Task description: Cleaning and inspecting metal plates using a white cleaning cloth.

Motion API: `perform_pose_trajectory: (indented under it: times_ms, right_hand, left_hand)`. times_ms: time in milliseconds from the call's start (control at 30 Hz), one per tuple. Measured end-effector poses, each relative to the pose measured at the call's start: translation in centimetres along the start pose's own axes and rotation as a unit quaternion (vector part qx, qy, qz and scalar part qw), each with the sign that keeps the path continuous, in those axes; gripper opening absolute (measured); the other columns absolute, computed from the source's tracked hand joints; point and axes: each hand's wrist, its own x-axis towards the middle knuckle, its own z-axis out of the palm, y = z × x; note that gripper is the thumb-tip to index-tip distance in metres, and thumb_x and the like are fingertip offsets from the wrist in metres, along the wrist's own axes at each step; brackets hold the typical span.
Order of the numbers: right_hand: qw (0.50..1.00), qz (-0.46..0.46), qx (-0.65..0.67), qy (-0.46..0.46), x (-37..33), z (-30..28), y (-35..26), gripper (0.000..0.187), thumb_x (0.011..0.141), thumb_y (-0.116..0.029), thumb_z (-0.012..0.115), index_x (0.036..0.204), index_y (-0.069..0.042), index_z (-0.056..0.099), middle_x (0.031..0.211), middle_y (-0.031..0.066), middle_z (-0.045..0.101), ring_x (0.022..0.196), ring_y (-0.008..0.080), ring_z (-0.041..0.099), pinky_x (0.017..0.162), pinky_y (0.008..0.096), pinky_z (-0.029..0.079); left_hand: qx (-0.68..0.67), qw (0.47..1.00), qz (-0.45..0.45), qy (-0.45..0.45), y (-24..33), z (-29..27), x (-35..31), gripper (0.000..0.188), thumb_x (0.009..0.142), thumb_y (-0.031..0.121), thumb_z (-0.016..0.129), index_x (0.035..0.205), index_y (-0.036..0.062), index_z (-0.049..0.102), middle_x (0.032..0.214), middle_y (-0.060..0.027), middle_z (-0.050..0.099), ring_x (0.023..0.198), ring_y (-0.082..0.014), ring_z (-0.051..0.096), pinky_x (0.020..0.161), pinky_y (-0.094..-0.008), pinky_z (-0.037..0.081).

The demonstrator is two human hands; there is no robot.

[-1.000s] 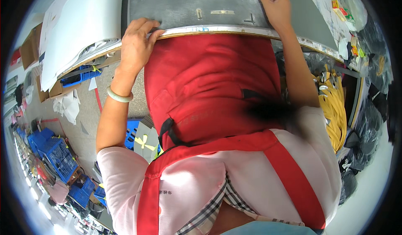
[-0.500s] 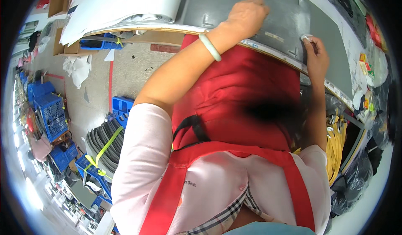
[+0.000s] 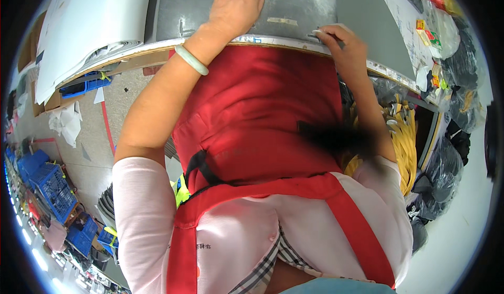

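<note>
A dark grey sheet [image 3: 294, 5] with scuffed, pale marks and small slot-like cuts lies on the work table. My left hand [image 3: 235, 8], below a pale green bangle [image 3: 191, 59], rests flat on this sheet with its fingers spread. At the sheet's lower right corner, my right hand [image 3: 346, 45] is closed in a pinch around a small white piece [image 3: 317, 32], whose kind I cannot make out. Its tip is at a short dark slot there. A strip of tan tape [image 3: 282, 20] sticks to the sheet between my hands. Under its right side a plain grey-green sheet [image 3: 373, 24] shows.
A large white roll of sheet material [image 3: 100, 16] lies on the table's left. Plastic bags [image 3: 441, 42] and small boxes [image 3: 421, 31] crowd the right end. Yellow strips [image 3: 401, 142] hang below the table. Blue crates [image 3: 55, 189] stand on the floor at left.
My left hand has gone from curled to spread flat on the dark sheet. My right hand keeps its pinch at the sheet's corner. The whole view has shifted, so the table sits farther left.
</note>
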Motion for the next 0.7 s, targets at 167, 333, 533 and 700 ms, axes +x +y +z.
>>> perform_pose_trajectory:
  times_ms: [167,333,533,700]
  right_hand:
    - [0.997,-0.043,-0.068,-0.023,0.1,0.4,-0.7,0.011,0.092,-0.012,0.069,0.098,-0.003,0.071,0.089,0.0069,0.069,0.081,0.0174,0.065,0.075,0.0272,0.05]
    - [0.993,0.104,-0.016,-0.054,0.0,-0.9,-0.4,0.017,0.093,-0.018,0.069,0.102,-0.003,0.068,0.085,0.0093,0.068,0.075,0.0201,0.063,0.072,0.0318,0.051]
    - [0.989,0.145,-0.001,0.013,0.5,0.6,0.2,0.025,0.089,-0.023,0.072,0.1,-0.001,0.067,0.078,0.0065,0.068,0.069,0.015,0.062,0.067,0.03,0.051]
    - [0.971,0.21,0.038,-0.104,1.4,-1.3,-0.4,0.023,0.089,-0.023,0.072,0.097,-0.002,0.067,0.074,0.0006,0.064,0.069,0.0099,0.061,0.064,0.027,0.049]
  left_hand:
    - [0.012,1.0,-0.005,-0.017,0.2,-0.4,0.0,0.032,0.098,0.022,0.056,0.127,0.0103,0.065,0.135,-0.0144,0.057,0.135,-0.0376,0.045,0.111,-0.0689,0.028]
    - [0.016,1.0,-0.007,-0.015,0.1,-0.5,-0.2,0.032,0.098,0.022,0.056,0.126,0.0105,0.065,0.135,-0.0141,0.057,0.136,-0.0372,0.045,0.111,-0.0689,0.029]
    - [0.009,1.0,-0.003,-0.002,-0.1,-0.1,-0.2,0.032,0.098,0.022,0.056,0.126,0.0105,0.065,0.133,-0.0142,0.058,0.135,-0.0372,0.045,0.111,-0.0683,0.029]
    - [0.006,1.0,-0.002,0.005,-0.3,-0.3,-0.3,0.031,0.098,0.022,0.056,0.125,0.0096,0.065,0.132,-0.0143,0.058,0.135,-0.0372,0.046,0.111,-0.0679,0.029]
